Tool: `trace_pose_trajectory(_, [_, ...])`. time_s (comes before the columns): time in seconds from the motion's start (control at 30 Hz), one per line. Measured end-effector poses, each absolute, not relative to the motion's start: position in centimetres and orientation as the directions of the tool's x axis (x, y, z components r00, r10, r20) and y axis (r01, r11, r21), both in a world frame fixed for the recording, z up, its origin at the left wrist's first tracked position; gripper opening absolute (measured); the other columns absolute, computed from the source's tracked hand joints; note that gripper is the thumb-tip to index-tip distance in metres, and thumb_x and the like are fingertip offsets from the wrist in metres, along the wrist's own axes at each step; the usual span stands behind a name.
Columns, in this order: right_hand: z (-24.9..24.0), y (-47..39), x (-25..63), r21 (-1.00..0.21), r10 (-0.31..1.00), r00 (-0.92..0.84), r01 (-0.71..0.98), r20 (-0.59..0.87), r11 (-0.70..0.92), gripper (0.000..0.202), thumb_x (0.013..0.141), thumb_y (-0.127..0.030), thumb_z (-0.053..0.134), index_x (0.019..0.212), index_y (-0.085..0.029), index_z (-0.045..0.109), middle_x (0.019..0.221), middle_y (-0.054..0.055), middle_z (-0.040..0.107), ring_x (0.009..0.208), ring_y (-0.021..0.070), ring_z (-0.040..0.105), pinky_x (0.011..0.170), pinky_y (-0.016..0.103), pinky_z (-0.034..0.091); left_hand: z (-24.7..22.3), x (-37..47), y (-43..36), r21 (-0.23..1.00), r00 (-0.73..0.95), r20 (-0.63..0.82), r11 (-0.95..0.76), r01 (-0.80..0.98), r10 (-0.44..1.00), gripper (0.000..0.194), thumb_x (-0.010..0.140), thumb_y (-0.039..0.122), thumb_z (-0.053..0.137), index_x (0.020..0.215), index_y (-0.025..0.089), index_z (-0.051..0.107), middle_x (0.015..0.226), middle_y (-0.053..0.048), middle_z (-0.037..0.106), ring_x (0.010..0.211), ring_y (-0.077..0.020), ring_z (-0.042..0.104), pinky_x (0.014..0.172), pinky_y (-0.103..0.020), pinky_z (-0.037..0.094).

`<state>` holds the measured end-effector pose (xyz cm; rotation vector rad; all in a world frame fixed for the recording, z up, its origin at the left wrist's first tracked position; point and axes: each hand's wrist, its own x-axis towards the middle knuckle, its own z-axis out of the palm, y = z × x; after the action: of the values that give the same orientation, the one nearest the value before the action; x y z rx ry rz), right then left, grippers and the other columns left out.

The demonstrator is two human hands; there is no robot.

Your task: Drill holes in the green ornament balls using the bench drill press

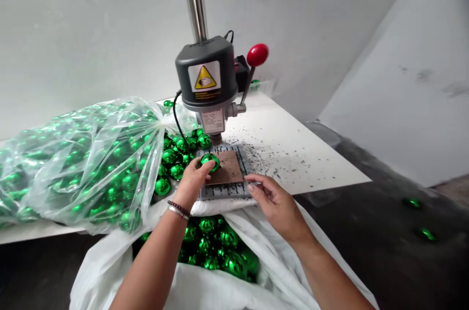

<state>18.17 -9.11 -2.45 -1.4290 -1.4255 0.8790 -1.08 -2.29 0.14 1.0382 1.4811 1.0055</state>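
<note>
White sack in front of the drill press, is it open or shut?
Open: the white sack gapes, showing shiny green balls inside.

Left hand (196, 180) pinching, right hand (274, 202) loosely curled, forearms converging.

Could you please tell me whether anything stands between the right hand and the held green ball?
Nothing visible stands between the right hand and the ball in the left hand; the brown board lies below.
</note>
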Motion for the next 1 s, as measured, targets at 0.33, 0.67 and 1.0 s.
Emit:
trace_pose_trajectory(0.33, [-3.5,-9.1,19.0,-0.956,0.994,0.076,0.289,0.083,0.058,0.039,0.084,-0.050,0.050,0.102,-0.020,0.066,0.096,0.005,0.067,0.085,0.0126,0.060,0.084,0.027,0.048,-0.2,-0.4,-1.0,0.933,-0.111,-0.220,0.243,0.265,0.969,0.050,0.067,0.044,0.072,0.106,0.013,0.067,0.071,-0.001,0.063,0.053,-0.0075,0.047,0.049,-0.020,0.037])
trace_pose_trajectory(0.67, [-3.7,-9.2,19.1,-0.954,0.989,0.096,0.288,0.109,0.077,0.036,0.085,-0.047,0.051,0.099,-0.019,0.068,0.092,0.006,0.067,0.086,0.0132,0.060,0.085,0.027,0.050,-0.5,-0.4,-0.3,0.879,-0.082,-0.115,0.139,0.457,0.990,0.054,0.069,0.044,0.073,0.113,0.013,0.067,0.094,-0.008,0.072,0.078,-0.0164,0.063,0.065,-0.024,0.047])
trace_pose_trajectory(1.0, [-3.9,-9.5,19.6,-0.954,0.992,0.103,0.296,0.071,0.037,0.035,0.085,-0.046,0.051,0.101,-0.019,0.068,0.093,0.006,0.068,0.082,0.0126,0.060,0.080,0.026,0.049,-0.4,-0.5,0.5,0.826,-0.067,-0.097,0.118,0.551,0.993,0.067,0.070,0.046,0.072,0.125,0.010,0.062,0.107,-0.011,0.072,0.093,-0.0212,0.065,0.081,-0.029,0.048])
